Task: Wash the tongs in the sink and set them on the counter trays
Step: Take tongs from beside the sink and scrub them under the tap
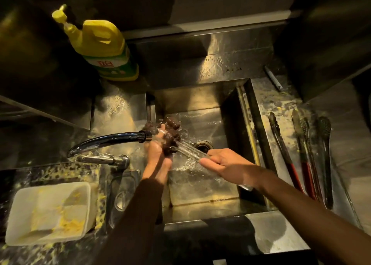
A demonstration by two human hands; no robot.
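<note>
Head view, looking down into steel sink [202, 196], dim yellow light.

Left hand [158, 156] over left part of basin, just under faucet [112, 139] spout; fingers curled around dark scrubbing pad [170, 133], pad pressed against working end of tongs in hand [188, 149]. Water running over pad and tongs, splashing on basin floor near drain [202, 144].

Right hand [224, 164] over middle of basin, closed around handle part of same tongs; handle end pokes out behind wrist toward near right, tips point toward far left at scrubbing pad. Tongs look clear or shiny metal; blurred by water, cannot tell which.

Finished tongs [301, 154] lying side by side on wet steel counter tray [285, 104] just right of sink, tips far, handles near; at least two with red grips. Exact count unclear, dark and overlapping.

Far left of sink: yellow detergent bottle [104, 46] with pump, upright. Near left on counter: white plastic tub [50, 212], yellowish residue inside, similar specks on counter around it. Clear lid [122, 194] between tub and sink. Thin pen-like object [273, 80] on far right rim.
</note>
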